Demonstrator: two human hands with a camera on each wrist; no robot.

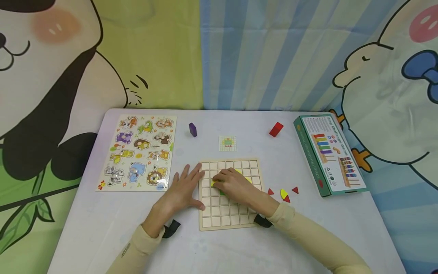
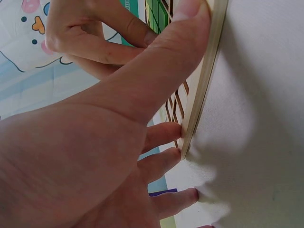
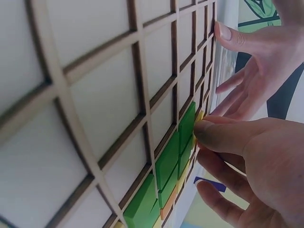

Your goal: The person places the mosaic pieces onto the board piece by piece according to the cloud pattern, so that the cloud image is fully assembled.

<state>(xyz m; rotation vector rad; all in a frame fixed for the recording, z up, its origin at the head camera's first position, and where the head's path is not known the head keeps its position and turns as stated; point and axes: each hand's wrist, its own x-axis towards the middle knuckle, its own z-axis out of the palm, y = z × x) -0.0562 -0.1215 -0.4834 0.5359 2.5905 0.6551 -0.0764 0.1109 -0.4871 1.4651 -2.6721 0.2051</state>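
A wooden grid board lies flat in the middle of the table. My left hand lies flat at its left edge; in the left wrist view the thumb rests on the frame and the straight fingers press against its side. My right hand rests on the board with curled fingers and pinches a small yellow piece at a cell beside a row of green tiles. The yellow piece peeks out at the fingertips. Most cells of the board hold nothing.
An animal puzzle sheet lies at the left. A purple block, a small pattern card and a red block sit behind the board. Loose red triangles and a yellow piece lie right of it, before a green game box.
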